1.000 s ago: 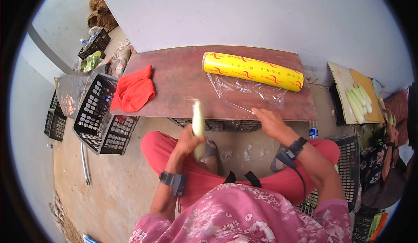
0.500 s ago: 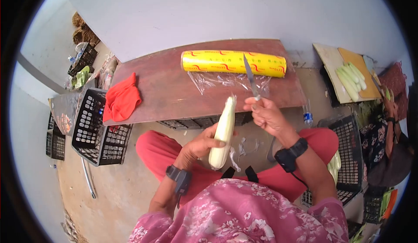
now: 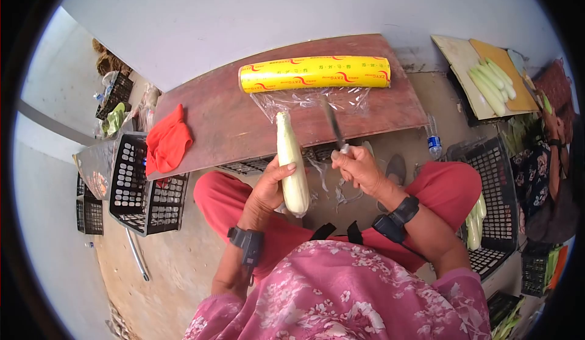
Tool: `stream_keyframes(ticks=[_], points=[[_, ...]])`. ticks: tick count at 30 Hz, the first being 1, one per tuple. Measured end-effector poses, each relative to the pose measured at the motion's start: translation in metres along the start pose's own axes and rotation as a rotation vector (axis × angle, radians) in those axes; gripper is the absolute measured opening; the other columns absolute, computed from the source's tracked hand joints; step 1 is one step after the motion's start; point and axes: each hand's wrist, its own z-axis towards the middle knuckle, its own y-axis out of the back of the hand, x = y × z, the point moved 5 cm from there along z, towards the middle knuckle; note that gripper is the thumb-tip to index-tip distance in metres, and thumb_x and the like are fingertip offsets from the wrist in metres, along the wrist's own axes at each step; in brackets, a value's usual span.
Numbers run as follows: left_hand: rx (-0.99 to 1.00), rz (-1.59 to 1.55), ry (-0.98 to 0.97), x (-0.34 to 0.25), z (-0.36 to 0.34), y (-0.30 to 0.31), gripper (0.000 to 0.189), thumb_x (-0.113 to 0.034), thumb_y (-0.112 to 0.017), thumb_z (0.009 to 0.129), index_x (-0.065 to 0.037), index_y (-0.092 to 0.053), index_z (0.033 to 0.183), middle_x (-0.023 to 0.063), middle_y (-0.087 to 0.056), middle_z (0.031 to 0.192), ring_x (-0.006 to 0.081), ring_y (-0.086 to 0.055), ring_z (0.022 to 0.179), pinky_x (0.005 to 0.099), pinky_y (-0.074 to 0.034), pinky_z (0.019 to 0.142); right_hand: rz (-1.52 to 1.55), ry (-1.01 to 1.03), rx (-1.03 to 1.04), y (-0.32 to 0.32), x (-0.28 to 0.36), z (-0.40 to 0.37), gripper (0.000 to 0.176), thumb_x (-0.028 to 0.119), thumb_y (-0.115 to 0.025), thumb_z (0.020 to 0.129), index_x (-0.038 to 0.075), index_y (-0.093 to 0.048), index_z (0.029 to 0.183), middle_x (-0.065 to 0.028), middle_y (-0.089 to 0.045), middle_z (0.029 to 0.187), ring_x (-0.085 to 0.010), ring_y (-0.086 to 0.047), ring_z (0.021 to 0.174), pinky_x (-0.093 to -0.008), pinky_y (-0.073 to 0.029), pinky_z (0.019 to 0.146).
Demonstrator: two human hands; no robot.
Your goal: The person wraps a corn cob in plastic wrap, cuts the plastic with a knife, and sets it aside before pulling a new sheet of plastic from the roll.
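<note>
My left hand [image 3: 272,183] is wrapped round a long pale-green vegetable [image 3: 293,175], its narrow end pointing up toward the table and its thick end down over my lap. My right hand [image 3: 361,170] grips a knife [image 3: 333,123] by the handle. The blade points up and slightly left, apart from the vegetable and blurred near its tip. Beyond both hands, a yellow roll of cling film [image 3: 314,73] lies across the red-brown table [image 3: 225,117], with a loose clear sheet [image 3: 304,99] hanging from its near side.
A red cloth [image 3: 169,140] lies at the table's left end beside black crates [image 3: 131,178]. At right are a water bottle [image 3: 434,146], a black crate [image 3: 496,200] and a board [image 3: 466,90] with several pale vegetables. Another person's hand [image 3: 553,125] is at far right.
My left hand has moved left with the vegetable, which now leans the other way. My right hand has lowered the knife, its tip now below the roll. The view has shifted slightly.
</note>
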Motion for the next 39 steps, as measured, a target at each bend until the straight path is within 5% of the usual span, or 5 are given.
stream_keyframes(ticks=[18,26,32,35,39], points=[[0.340,-0.213,0.345,0.043,-0.002,-0.045,0.066,-0.049,-0.063,0.078,0.005,-0.046,0.113,0.0162,-0.059,0.092,0.0265,-0.063,0.078,0.0369,-0.054,0.069,0.373,0.084,0.167,-0.008,0.033,0.017,0.037,0.020,-0.070,0.077,0.000,-0.053,0.102,-0.0124,-0.063,0.091,-0.0024,-0.043,0.042,-0.0143,-0.032,0.032],[-0.084,0.268,0.107,0.043,-0.016,-0.037,0.060,-0.013,-0.074,0.071,-0.005,-0.041,0.121,0.0070,-0.055,0.099,0.0180,-0.059,0.072,0.0267,-0.047,0.058,0.308,0.108,0.028,0.011,0.043,0.030,0.034,0.018,-0.070,0.077,0.002,-0.054,0.101,-0.0101,-0.063,0.088,-0.0016,-0.044,0.047,-0.0142,-0.032,0.035],[-0.298,1.115,-0.450,0.034,-0.019,-0.041,0.070,-0.024,-0.077,0.071,-0.003,-0.037,0.125,0.0128,-0.056,0.103,0.0249,-0.058,0.089,0.0327,-0.048,0.077,0.213,0.105,-0.044,0.005,0.046,0.026,0.030,0.020,-0.073,0.074,0.002,-0.058,0.092,-0.0038,-0.060,0.078,-0.0012,-0.042,0.047,-0.0146,-0.029,0.034],[-0.344,1.353,-0.020,0.040,-0.016,-0.029,0.077,-0.029,-0.079,0.068,-0.002,-0.036,0.126,0.0169,-0.055,0.107,0.0252,-0.055,0.099,0.0328,-0.045,0.084,0.174,0.183,-0.091,0.003,0.043,0.027,0.030,0.021,-0.075,0.072,0.002,-0.058,0.090,-0.0018,-0.058,0.073,-0.0010,-0.040,0.046,-0.0153,-0.028,0.032],[0.051,1.306,-0.133,0.022,-0.009,-0.030,0.071,-0.027,-0.075,0.072,-0.001,-0.039,0.126,0.0159,-0.056,0.106,0.0224,-0.056,0.097,0.0338,-0.046,0.081,0.182,0.194,-0.078,0.005,0.037,0.027,0.032,0.022,-0.075,0.073,0.002,-0.059,0.091,-0.0009,-0.057,0.071,-0.0009,-0.039,0.045,-0.0158,-0.027,0.031]])
